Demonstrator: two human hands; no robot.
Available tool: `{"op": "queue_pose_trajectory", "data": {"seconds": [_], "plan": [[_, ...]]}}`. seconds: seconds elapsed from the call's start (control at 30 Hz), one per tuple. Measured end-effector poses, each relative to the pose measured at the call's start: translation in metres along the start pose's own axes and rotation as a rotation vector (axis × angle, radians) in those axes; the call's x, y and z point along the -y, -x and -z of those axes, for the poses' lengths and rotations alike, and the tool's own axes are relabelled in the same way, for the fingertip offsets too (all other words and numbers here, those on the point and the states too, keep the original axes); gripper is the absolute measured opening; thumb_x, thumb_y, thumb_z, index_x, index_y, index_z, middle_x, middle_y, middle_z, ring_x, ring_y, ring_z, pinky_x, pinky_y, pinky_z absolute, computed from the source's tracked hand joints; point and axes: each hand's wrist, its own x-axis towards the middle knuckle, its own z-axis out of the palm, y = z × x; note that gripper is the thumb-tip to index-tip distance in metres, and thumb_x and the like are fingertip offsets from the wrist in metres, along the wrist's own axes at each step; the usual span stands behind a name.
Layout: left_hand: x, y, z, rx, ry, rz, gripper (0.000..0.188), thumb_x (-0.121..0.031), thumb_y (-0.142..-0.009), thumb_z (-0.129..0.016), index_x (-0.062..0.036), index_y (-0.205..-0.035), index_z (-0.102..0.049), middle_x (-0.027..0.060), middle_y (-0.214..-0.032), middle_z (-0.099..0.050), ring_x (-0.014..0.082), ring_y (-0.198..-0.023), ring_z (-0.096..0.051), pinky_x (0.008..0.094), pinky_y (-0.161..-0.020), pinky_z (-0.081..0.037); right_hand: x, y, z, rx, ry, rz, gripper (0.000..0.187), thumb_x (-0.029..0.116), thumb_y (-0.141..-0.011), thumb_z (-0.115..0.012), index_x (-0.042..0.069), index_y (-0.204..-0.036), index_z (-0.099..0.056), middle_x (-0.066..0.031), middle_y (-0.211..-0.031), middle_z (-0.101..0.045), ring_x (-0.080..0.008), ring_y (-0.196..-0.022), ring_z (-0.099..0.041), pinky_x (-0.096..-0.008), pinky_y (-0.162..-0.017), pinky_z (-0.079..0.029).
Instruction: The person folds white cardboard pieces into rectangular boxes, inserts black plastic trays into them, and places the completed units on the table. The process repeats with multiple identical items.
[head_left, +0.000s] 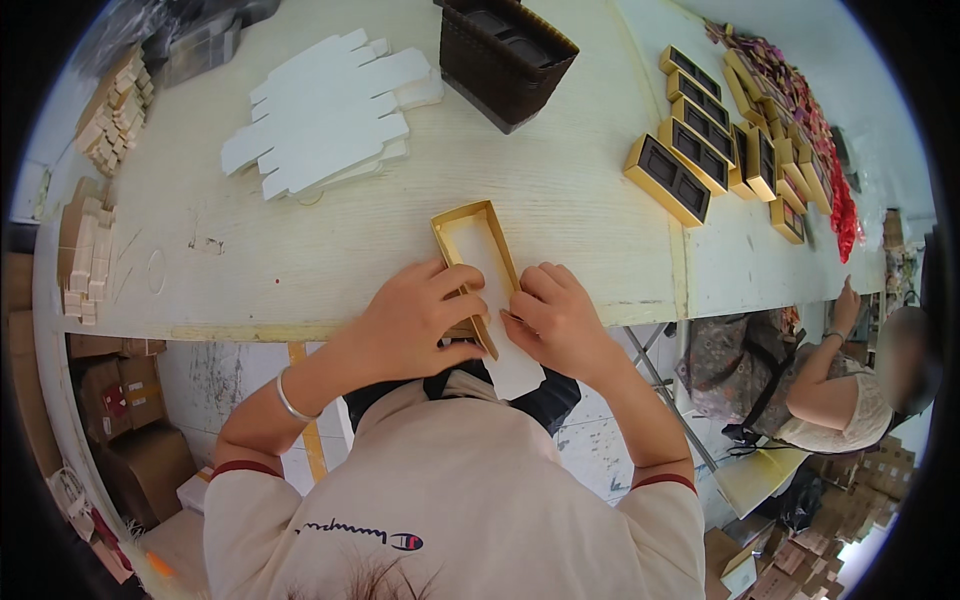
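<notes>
A gold cardboard box (478, 235) with a white inside lies between my hands at the table's near edge. Its far end is folded up, while the near end opens out into a flat white flap that hangs past the edge. My left hand (430, 310) grips the box's left wall, thumb below and fingers curled over it. On the other side my right hand (555, 312) pinches the right wall with bent fingers. Flat white die-cut box blanks (325, 115) lie stacked beyond my left hand. A dark stack of plastic insert trays (510, 60) stands at the far middle.
Several gold boxes with black inserts (668, 180) sit in rows at the right, beside red and purple pieces (800, 90). Folded cardboard bundles (90, 250) line the left edge. Another person (830, 390) sits at right, a hand at the table. Brown cartons (150, 470) stand below left.
</notes>
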Motion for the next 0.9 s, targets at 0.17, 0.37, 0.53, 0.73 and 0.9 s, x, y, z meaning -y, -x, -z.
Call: {"op": "queue_pose_trajectory", "data": {"seconds": [0.17, 0.37, 0.53, 0.73, 0.9], "plan": [[0.000, 0.009, -0.014, -0.131, -0.042, -0.003, 0.028, -0.018, -0.068, -0.080, -0.0100, -0.089, -0.062, 0.0041, -0.093, -0.061, 0.0249, -0.078, -0.056, 0.0350, -0.067, -0.047, 0.007, 0.002, -0.005, -0.017, -0.095, -0.077, 0.017, 0.006, -0.076, -0.070, 0.005, -0.075, -0.053, -0.0085, -0.075, -0.050, -0.0275, -0.074, -0.053, -0.0378, -0.066, -0.043], [-0.004, -0.007, -0.007, -0.107, 0.111, 0.141, 0.015, -0.008, -0.074, -0.074, -0.0065, -0.082, -0.062, 0.0067, -0.078, -0.060, 0.0253, -0.070, -0.058, 0.0337, -0.060, -0.047, 0.013, 0.000, -0.012, -0.031, -0.184, -0.178, 0.017, 0.002, -0.075, -0.069, 0.003, -0.079, -0.053, -0.0102, -0.073, -0.053, -0.0305, -0.071, -0.053, -0.0400, -0.065, -0.044], [-0.001, -0.007, -0.012, -0.123, 0.148, 0.092, 0.010, -0.004, -0.076, -0.071, -0.0031, -0.079, -0.062, 0.0083, -0.078, -0.060, 0.0254, -0.067, -0.059, 0.0334, -0.059, -0.047, 0.022, -0.002, -0.005, 0.023, -0.280, -0.314, 0.027, -0.001, -0.075, -0.066, 0.002, -0.101, -0.058, -0.0139, -0.085, -0.058, -0.0322, -0.081, -0.055, -0.0396, -0.071, -0.045], [0.002, -0.006, -0.007, -0.065, 0.215, 0.160, 0.006, -0.006, -0.081, -0.066, -0.0046, -0.084, -0.061, 0.0072, -0.080, -0.058, 0.0276, -0.069, -0.059, 0.0364, -0.060, -0.047, 0.022, 0.022, 0.003, -0.038, 0.130, 0.069, 0.053, -0.005, -0.072, -0.063, 0.000, -0.124, -0.056, -0.0159, -0.114, -0.056, -0.0290, -0.097, -0.058, -0.0372, -0.085, -0.046], [-0.001, -0.010, -0.008, -0.027, 0.254, 0.164, 0.010, -0.011, -0.089, -0.061, -0.0054, -0.096, -0.059, 0.0100, -0.088, -0.060, 0.0292, -0.074, -0.060, 0.0347, -0.065, -0.049, 0.004, 0.028, -0.026, -0.273, -0.084, 0.159, 0.046, -0.008, -0.069, -0.065, -0.001, -0.114, -0.061, -0.0138, -0.113, -0.058, -0.0283, -0.088, -0.059, -0.0369, -0.076, -0.049]]}}
